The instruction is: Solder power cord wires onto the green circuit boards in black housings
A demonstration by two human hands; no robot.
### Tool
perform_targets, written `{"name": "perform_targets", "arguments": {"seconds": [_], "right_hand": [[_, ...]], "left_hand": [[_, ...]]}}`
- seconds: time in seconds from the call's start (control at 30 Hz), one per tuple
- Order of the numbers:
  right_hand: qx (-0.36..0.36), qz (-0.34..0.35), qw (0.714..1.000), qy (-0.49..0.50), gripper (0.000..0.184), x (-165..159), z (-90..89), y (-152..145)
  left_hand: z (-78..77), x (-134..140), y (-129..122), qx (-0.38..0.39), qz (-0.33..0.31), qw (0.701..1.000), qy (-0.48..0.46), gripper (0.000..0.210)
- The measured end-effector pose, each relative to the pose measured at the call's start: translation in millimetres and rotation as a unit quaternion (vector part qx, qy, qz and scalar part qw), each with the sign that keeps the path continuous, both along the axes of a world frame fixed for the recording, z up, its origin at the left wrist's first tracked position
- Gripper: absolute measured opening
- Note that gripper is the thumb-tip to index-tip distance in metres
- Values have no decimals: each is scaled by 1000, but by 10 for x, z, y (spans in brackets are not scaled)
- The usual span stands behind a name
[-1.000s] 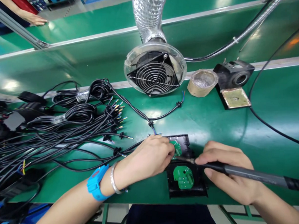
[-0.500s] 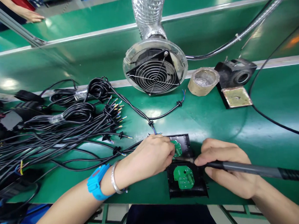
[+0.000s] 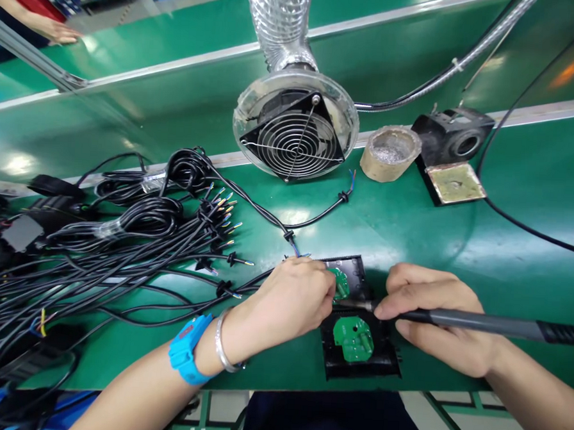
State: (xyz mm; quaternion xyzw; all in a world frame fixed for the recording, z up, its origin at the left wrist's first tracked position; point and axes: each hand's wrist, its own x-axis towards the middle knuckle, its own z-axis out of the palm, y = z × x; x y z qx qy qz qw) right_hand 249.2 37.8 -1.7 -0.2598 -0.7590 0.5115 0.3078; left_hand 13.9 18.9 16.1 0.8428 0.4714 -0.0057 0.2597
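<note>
My right hand (image 3: 436, 312) is closed around the dark handle of a soldering iron (image 3: 493, 324). The iron's metal tip reaches left to a green circuit board (image 3: 341, 283) in the farther black housing (image 3: 354, 266). My left hand (image 3: 295, 295) has its fingers curled together over the left part of that board. A black cable runs in under this hand, but the fingertips and whatever they pinch are hidden. Just nearer to me lies a second black housing (image 3: 330, 365) with another green circuit board (image 3: 352, 339).
Black cables (image 3: 135, 265) with bared wire ends cover the left of the bench. A fume extractor fan (image 3: 297, 148) hangs behind the boards. At the back right are a round pot (image 3: 391, 153) and an iron stand with a sponge (image 3: 455, 184). A person's hand (image 3: 60, 31) rests far left.
The view has shifted very slightly. Both hands and the soldering iron stay nearly in place over the farther circuit board.
</note>
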Motion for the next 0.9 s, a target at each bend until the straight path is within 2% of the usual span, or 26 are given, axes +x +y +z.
{"name": "perform_targets", "arguments": {"seconds": [0.27,0.57,0.73,0.9], "right_hand": [[-11,6,1000,-20,32,3,22,18],[-7,49,998,-38,39,20,56,72],[15,76,995,-56,43,10,85,101],[58,100,991,-63,39,-43,187,158]], "left_hand": [[18,21,45,-10,6,1000,9,10],[30,17,61,-16,13,1000,9,11],[36,19,61,-18,15,1000,10,12],[28,26,55,-15,11,1000,13,12]]}}
